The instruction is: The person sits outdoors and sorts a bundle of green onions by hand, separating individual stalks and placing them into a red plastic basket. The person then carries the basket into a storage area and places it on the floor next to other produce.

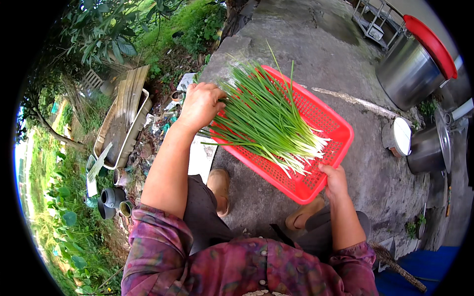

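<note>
A red plastic basket [326,118] is held tilted above the concrete ground. A thick bunch of green chives [261,116] with white root ends lies across it. My left hand [200,103] grips the basket's far left rim, next to the chives' green tips. My right hand [335,178] holds the near right rim, close to the white ends. My two feet in tan sandals [219,190] stand below the basket.
A large steel pot [407,74] with a red lid leans at the upper right, another steel pot [427,150] and a white round lid [402,135] below it. Planks, small pots and rubbish lie on the left by green plants. A broom [395,266] lies at lower right.
</note>
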{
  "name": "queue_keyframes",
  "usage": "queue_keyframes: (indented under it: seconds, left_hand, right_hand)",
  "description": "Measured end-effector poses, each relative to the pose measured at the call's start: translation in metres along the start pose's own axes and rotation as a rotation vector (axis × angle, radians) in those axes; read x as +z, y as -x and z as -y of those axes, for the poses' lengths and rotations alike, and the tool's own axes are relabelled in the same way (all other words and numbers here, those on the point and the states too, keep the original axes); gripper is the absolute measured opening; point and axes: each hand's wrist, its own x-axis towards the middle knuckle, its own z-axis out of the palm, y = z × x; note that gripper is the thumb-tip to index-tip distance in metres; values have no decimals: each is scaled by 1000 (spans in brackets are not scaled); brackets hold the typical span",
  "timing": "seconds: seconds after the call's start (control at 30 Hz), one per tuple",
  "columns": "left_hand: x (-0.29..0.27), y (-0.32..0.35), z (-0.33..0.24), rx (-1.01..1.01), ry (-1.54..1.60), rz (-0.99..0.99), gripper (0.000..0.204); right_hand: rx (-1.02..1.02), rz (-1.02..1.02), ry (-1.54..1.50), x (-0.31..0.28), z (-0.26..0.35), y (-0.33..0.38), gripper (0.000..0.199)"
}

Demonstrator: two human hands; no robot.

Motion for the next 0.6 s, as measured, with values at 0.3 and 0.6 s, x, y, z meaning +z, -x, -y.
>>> queue_keyframes:
  seconds: [0.3,0.6]
  left_hand:
    - [2,-3,-5,-36,-117,24,9]
    - [-6,-5,-17,-248,-108,232,15]
  right_hand:
    - [11,6,12,0,0,0,31]
    - [15,11,30,2,3,1,29]
